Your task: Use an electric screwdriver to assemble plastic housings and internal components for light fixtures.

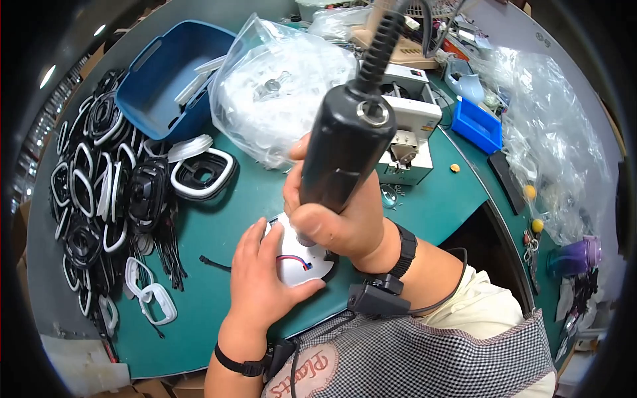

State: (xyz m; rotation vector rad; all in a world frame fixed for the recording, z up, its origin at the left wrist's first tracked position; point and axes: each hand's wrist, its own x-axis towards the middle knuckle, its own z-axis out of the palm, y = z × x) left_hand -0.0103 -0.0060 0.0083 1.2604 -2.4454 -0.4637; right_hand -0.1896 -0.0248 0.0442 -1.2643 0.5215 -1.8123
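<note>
My right hand (348, 229) is wrapped round a thick black electric screwdriver (345, 146), held upright with its coiled cord running up and away. The tool's lower end points down at a white plastic housing (290, 270) on the table; my hand hides most of the tip. A red and blue wire pair (292, 257) crosses the housing. My left hand (255, 272) grips the housing from its left and near sides, thumb along the near edge and fingers over the far-left rim. A short black cable (213, 263) sticks out to the left of that hand.
Black and white frame-shaped parts with cables (99, 179) are heaped at the left. Behind stand a blue tub (179, 73) and a clear bag of parts (279, 86). A white machine (411, 119) and small blue bin (476, 126) are at right, beyond the green table's (438, 212) cutout.
</note>
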